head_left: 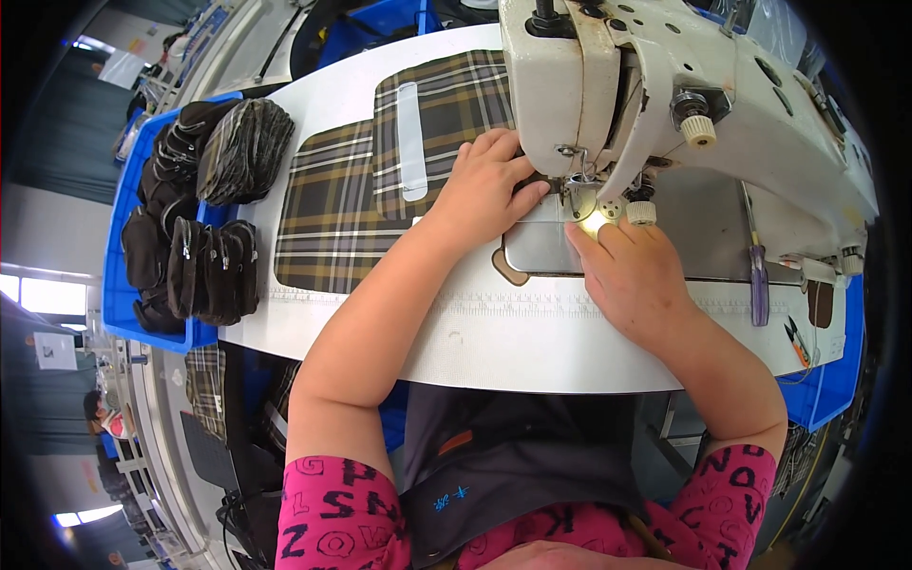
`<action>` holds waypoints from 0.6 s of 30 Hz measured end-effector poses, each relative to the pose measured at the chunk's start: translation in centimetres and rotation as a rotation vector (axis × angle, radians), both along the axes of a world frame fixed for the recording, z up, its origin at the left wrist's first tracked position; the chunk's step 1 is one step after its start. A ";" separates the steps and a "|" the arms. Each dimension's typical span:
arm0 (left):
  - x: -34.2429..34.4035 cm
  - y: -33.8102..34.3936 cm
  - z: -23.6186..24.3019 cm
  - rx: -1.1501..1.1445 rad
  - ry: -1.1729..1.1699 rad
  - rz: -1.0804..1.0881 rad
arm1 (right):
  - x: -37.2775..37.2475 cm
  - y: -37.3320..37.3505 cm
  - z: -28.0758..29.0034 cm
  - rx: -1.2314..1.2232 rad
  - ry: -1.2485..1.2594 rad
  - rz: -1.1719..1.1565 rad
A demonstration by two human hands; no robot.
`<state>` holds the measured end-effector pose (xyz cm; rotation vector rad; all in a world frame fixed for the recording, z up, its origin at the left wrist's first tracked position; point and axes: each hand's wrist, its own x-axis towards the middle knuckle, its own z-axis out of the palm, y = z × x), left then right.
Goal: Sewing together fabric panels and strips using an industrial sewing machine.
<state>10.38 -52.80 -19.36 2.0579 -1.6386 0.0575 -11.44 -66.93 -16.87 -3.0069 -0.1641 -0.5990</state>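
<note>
Beneath the head of a white sewing machine (562,104), a small dark fabric piece (541,178) lies beside the presser foot (578,190). My left hand (483,190) is closed over this piece, its thumb pointing at the foot; most of the piece is hidden under the fingers. To the right of the lit needle area, my right hand (632,271) rests with fingers stretched forward on the metal plate (546,249), partly hidden by the machine. Plaid fabric panels (328,209) lie left of my left hand, the upper one bearing a pale strip (410,142).
At the left, a blue bin (116,285) holds dark zippered pouches (204,271) and a stack of plaid pieces (245,152). A purple-handled screwdriver (758,285) and thread snips (796,342) lie at the right. A ruler tape (475,304) runs along the table's front.
</note>
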 end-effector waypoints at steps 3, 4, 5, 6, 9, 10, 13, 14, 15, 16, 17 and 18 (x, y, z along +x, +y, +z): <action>0.1 0.2 0.1 0.006 -0.004 0.008 | 0.1 0.0 0.1 0.009 0.002 0.010; 0.0 0.3 0.2 0.014 -0.005 0.011 | 0.2 0.1 0.2 0.005 -0.005 0.018; -0.1 0.5 0.3 0.010 -0.014 0.021 | 0.2 0.2 0.3 0.055 0.007 0.023; -0.5 0.5 0.4 0.023 -0.029 0.038 | 0.3 0.1 0.4 0.102 0.022 0.030; -1.8 1.3 0.6 0.021 -0.082 0.063 | 0.2 0.0 0.5 0.199 -0.083 0.063; -2.9 1.9 0.7 0.025 -0.036 0.046 | 0.1 0.0 0.5 0.196 -0.090 0.077; -7.7 4.6 0.8 0.018 0.129 -0.088 | 0.0 0.0 0.6 0.272 -0.152 0.094; -10.0 6.2 1.3 -0.023 0.227 -0.121 | 0.1 0.1 0.6 0.305 -0.151 0.137; -12.5 7.7 2.1 -0.066 0.327 -0.156 | 0.1 0.1 0.7 0.335 -0.147 0.180; -14.7 9.1 3.2 -0.101 0.427 -0.167 | 0.1 0.1 0.7 0.335 -0.149 0.192; -16.5 10.9 4.0 -0.132 0.522 -0.164 | 0.3 0.5 0.6 0.335 -0.097 0.236; -17.7 12.6 3.9 -0.177 0.499 -0.146 | 0.0 0.6 0.8 0.320 -0.040 0.262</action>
